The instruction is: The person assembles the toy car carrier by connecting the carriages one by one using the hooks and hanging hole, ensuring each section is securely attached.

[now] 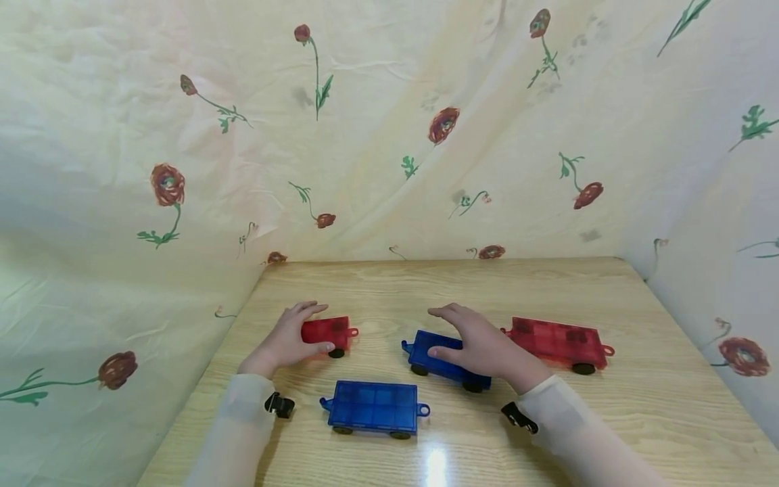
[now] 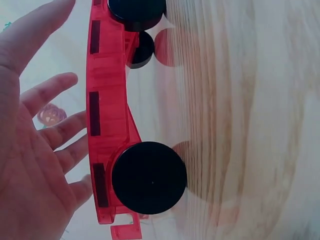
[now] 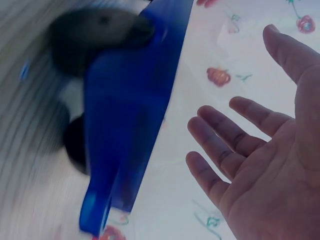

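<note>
On the left side of the wooden table, my left hand reaches over a red translucent toy wagon. Its fingers are spread and loosely bent along the wagon, without a clear pinch; whether they touch it I cannot tell. My right hand hovers over a blue toy wagon, thumb and fingers apart. In the right wrist view the fingers stand clear of the blue wagon, which looks blurred. Black wheels show under the red wagon.
A second blue wagon stands at the front between my forearms. Another red wagon stands to the right, behind my right wrist. The wagons have a ring or hook at their ends. Flower-printed cloth surrounds the table.
</note>
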`<action>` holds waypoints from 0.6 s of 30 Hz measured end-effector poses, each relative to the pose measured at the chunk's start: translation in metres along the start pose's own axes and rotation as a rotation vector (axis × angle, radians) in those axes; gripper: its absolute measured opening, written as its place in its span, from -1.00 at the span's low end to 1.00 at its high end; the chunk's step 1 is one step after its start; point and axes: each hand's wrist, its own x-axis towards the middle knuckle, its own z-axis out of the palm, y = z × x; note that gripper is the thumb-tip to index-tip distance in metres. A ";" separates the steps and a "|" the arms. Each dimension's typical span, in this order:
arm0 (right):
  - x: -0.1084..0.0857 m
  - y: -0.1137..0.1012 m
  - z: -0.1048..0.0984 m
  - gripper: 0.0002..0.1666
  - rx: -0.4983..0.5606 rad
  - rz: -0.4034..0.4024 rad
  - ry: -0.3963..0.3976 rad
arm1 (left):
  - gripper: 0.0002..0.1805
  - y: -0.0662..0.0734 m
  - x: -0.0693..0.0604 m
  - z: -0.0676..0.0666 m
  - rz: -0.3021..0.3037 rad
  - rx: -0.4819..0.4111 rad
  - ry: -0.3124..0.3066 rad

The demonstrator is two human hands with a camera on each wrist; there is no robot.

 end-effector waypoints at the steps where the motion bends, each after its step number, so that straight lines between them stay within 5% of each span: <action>1: 0.000 -0.003 0.002 -0.12 0.003 -0.003 -0.004 | 0.03 0.000 0.000 0.000 -0.002 -0.006 -0.004; 11: 0.001 -0.026 0.021 -0.20 0.017 -0.059 -0.086 | 0.06 0.002 -0.003 0.008 -0.044 -0.041 -0.017; 18: -0.001 -0.037 0.034 -0.18 0.039 -0.099 -0.155 | 0.02 0.001 -0.005 0.012 -0.018 -0.016 -0.001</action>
